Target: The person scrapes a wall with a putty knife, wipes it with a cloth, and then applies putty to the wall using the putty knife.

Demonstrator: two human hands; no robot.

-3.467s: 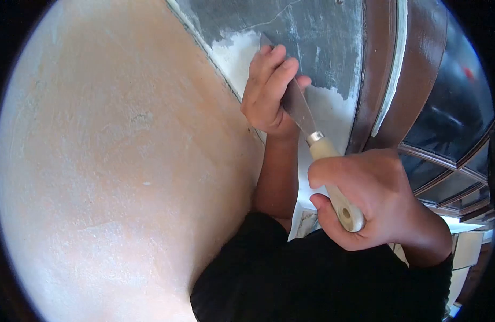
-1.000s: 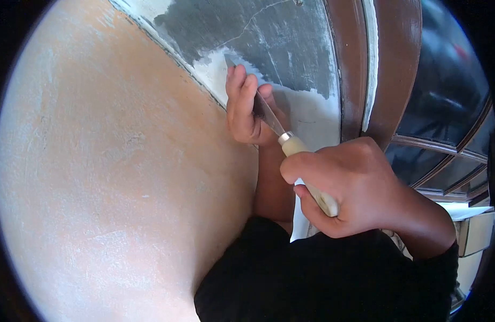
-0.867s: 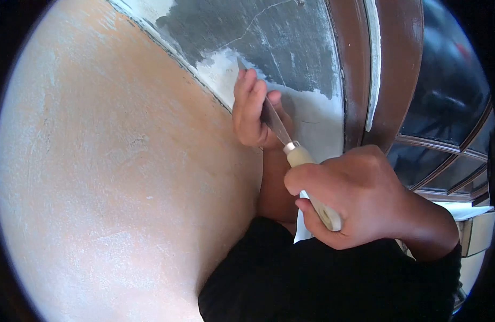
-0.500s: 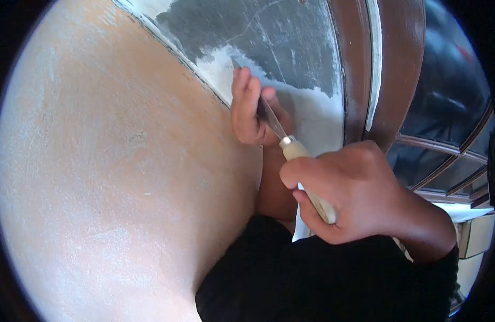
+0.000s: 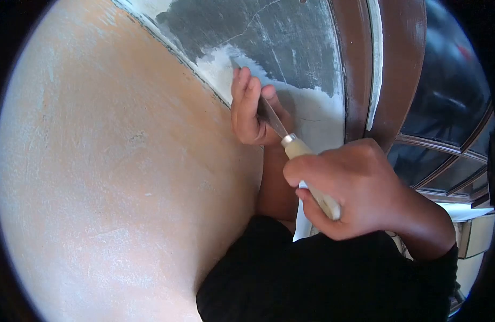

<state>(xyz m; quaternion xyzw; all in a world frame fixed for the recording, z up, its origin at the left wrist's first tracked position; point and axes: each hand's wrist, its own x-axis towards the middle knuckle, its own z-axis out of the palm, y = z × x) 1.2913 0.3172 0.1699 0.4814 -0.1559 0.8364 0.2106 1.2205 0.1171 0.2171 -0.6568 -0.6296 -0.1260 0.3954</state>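
My right hand (image 5: 346,185) is wrapped round the pale wooden handle (image 5: 296,148) of a scraper. Its long metal blade (image 5: 274,119) slants up and left, and passes behind the fingers of my left hand (image 5: 250,112). Those fingers press along the blade, with the thumb on its other side. Past the fingertips, the blade's tip lies at a patch of white filler (image 5: 218,67) on the wall, right at the edge of a bare grey area (image 5: 231,27). The middle stretch of the blade is hidden by my left fingers.
A broad peach-painted wall (image 5: 108,161) fills the left side, with a ragged seam where it meets the grey area. To the right stand a brown wooden frame (image 5: 400,64) with a white strip and dark glass panes (image 5: 446,107). A cardboard box (image 5: 479,236) sits low at the right.
My right hand and the scraper's handle have shifted slightly to the right. My left hand stays almost in place against the blade.
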